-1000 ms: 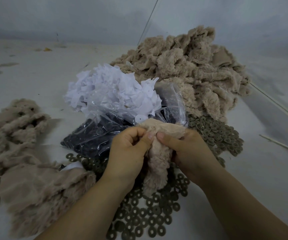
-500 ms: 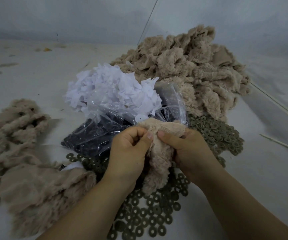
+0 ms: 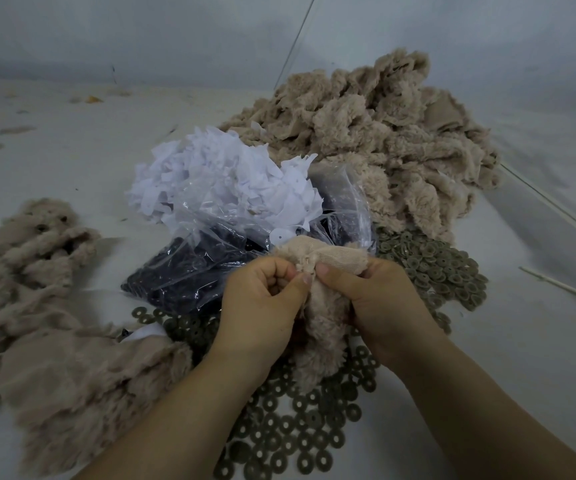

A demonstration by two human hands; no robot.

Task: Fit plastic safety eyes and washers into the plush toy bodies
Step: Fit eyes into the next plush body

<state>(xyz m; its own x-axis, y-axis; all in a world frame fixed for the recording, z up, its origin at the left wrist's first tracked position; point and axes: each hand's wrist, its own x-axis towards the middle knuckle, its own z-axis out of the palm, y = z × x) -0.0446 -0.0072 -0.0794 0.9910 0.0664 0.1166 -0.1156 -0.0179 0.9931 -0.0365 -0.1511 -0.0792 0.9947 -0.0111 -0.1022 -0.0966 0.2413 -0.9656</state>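
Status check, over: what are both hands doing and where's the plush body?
Left hand and right hand both pinch the plush body, held above the washers. Eye not visible. Nothing in the way.

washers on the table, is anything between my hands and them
Yes: both the left hand and right hand grip the plush body, which hangs over the nearest washers. The farther washer pile lies uncovered.

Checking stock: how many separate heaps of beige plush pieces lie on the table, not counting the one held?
2: a big beige plush heap at the back right, and a smaller beige plush heap at the left. More pieces may be buried.
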